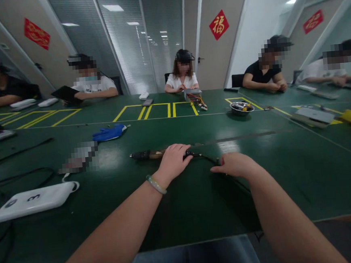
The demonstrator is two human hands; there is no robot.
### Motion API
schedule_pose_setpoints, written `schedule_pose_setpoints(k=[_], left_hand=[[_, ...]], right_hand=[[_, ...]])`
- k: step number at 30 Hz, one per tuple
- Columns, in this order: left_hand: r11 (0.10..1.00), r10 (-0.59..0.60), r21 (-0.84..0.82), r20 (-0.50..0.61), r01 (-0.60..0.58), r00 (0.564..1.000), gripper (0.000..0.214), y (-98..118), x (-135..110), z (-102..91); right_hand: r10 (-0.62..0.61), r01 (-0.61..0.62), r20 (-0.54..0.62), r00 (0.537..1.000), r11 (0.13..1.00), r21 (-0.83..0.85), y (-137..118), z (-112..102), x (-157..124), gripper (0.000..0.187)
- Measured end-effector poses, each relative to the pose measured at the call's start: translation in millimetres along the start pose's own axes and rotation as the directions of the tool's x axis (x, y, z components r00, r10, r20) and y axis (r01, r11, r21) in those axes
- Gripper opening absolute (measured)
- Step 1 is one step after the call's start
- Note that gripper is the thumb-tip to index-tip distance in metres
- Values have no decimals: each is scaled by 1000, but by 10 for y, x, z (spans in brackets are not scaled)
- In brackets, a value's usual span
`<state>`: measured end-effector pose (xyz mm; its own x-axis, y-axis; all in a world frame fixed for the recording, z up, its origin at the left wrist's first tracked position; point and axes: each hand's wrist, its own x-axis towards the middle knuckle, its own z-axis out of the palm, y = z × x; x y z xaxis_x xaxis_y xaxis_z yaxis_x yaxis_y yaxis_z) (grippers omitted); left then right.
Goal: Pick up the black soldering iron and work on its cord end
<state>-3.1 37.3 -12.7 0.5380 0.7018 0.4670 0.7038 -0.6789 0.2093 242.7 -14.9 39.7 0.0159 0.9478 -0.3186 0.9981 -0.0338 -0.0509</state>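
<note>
On the green table lies an electric screwdriver [149,154], its black tip pointing left and its cord leaving from the right end. My left hand [174,160] is wrapped over the tool's rear half, fingers closed around it; a bracelet sits on that wrist. To the right, my right hand [234,164] pinches the black cord [207,157] between thumb and fingers. Beyond the right hand the cord runs on toward the table's near edge, partly hidden by my forearm.
On the left are a white power bank [35,201], a blurred-out phone [79,157], a blue glove [109,132] and black cables [23,172]. A metal bowl of parts [241,108] stands at the far right. Several people sit across the table [288,179], one behind a grey box with wires [192,93].
</note>
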Motion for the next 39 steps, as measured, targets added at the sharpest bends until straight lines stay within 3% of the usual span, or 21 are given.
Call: schedule_pose_setpoints(k=[2, 4, 10, 15, 19, 23, 31, 39], left_hand=[[1000, -20, 0, 3, 20, 1000, 34, 19, -13, -53], [999, -36, 16, -7, 36, 999, 32, 51, -26, -118], [998, 0, 59, 52, -3, 999, 33, 154, -42, -239], [994, 43, 99, 79, -51, 996, 28, 196, -56, -253], [988, 65, 135, 119, -81, 991, 28, 197, -65, -257], [985, 88, 138, 115, -104, 989, 27, 170, -69, -256], [992, 98, 73, 100, -106, 990, 24, 105, -44, -202], [995, 96, -34, 29, -95, 995, 21, 95, -29, -132]], right_hand=[[-47, 47, -7, 999, 999, 0, -7, 65, 72, 38], [-4, 5, -63, 998, 1000, 20, 8, 113, 154, 30], [108, -61, -264, 958, 982, 180, 122, 160, 342, 39], [60, 103, -436, 898, 935, 339, 49, 213, 409, 32], [-157, 308, -381, 911, 873, 378, -23, 257, 431, 26], [-306, 391, -273, 912, 851, 352, -131, 288, 418, 19], [-143, 299, -387, 911, 875, 382, -278, 291, 364, 19], [-168, 306, -448, 878, 917, 257, -398, 271, 269, 13]])
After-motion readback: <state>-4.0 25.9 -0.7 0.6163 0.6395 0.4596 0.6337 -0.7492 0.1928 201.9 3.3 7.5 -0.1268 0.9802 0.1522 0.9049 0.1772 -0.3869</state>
